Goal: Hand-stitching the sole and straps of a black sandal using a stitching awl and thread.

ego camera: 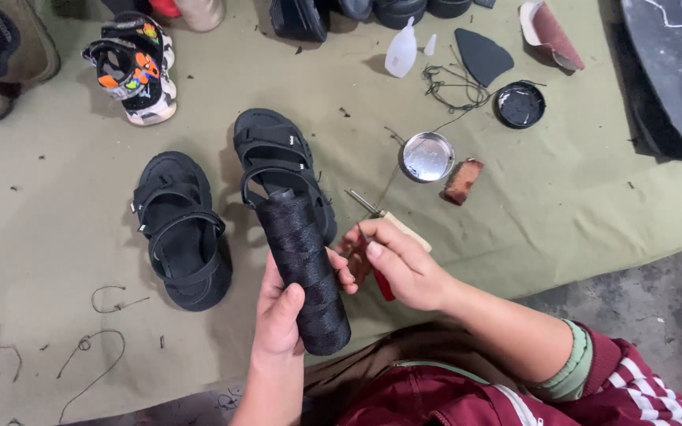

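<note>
**Black thread spool gripped upright over the sandals**

Your left hand (282,312) is wrapped around the lower half of a tall spool of black thread (303,272), thumb across its front, holding it nearly upright with the top tilted slightly away from you. Your right hand (400,264) sits just right of the spool, fingertips touching its side, closed around a red-handled tool (380,280) whose tip points down toward your lap.

Taking the spool as your landmark: directly behind its top lies one black sandal (278,162), partly hidden by the spool; the second black sandal (181,229) lies to its left on the green cloth (57,205). Behind your right hand, just right of the spool, a wooden-handled awl (388,219) rests on the cloth. Further right and back sit a round metal tin (427,156) and a small brown block (462,181) beside it. Far back-left of the spool stands a pair of colourful children's sandals (136,67).
</note>
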